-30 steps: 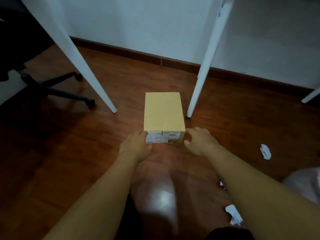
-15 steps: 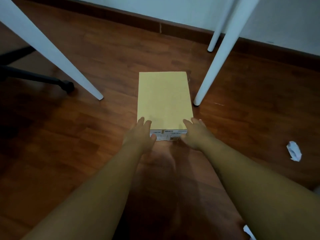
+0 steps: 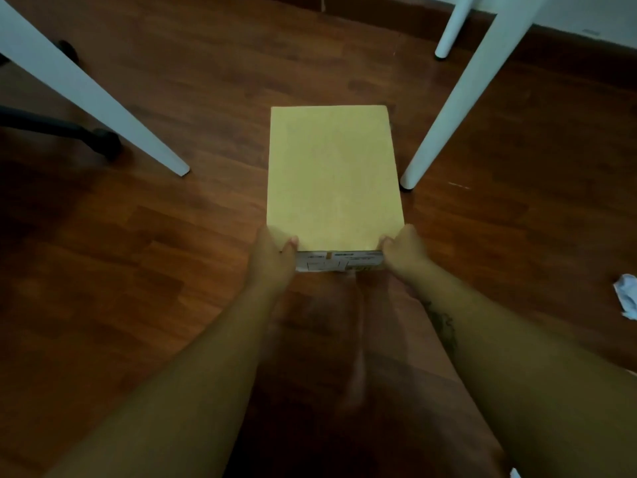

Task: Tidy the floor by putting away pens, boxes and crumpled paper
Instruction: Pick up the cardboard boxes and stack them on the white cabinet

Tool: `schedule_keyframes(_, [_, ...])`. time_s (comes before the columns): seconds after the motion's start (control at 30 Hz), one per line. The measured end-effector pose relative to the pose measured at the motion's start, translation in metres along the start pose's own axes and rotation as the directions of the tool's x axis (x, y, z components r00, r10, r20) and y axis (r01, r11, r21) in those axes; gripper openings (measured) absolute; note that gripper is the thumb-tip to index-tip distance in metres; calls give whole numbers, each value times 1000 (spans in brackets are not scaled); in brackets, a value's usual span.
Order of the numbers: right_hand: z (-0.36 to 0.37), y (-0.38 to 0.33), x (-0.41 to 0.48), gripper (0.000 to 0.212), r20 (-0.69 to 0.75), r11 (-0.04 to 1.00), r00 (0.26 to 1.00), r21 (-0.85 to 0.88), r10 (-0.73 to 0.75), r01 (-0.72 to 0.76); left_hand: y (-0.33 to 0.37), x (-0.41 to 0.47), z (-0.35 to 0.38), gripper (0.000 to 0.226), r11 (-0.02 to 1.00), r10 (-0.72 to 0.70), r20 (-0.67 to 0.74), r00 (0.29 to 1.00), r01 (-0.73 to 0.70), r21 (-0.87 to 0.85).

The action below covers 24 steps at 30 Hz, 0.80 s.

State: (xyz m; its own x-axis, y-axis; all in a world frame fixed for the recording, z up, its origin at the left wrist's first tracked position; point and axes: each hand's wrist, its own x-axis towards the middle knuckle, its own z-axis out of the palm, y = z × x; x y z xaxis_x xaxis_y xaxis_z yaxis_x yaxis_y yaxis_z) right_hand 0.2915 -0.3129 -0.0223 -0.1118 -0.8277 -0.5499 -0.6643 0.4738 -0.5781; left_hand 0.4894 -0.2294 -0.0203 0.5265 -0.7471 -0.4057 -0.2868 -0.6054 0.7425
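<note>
Box (image 3: 332, 174) held at its near corners, left hand (image 3: 272, 257) and right hand (image 3: 403, 251) clamped on it with thumbs on top, between two white legs (image 3: 458, 108), crumpled paper (image 3: 625, 298) lying on floor (image 3: 138, 270) at right edge.

Left grip (image 3: 272, 258), right grip (image 3: 405, 253) onto box (image 3: 332, 174)

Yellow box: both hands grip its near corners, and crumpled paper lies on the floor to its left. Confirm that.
Wrong side. The head view shows the crumpled paper on the floor to the right of the yellow box, not its left. The left hand and right hand do grip its near corners.
</note>
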Motion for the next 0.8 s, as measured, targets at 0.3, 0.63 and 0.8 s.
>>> schedule_keyframes(0.3, [18,35,-24,49,-93,965,996,262,-1,25,-13,-25,-1,29,980,-60,-5,998,58,-190])
schedule_keyframes(0.63, [16,83,-79,70,-52,955,999,296,-6,21,-51,-61,-11,81,974,-167,-39,985,159,-162])
schedule_keyframes(0.8, [25,71,-70,75,17,872,999,487,43,-45,-52,-60,-9,67,941,-203,18,979,201,-271])
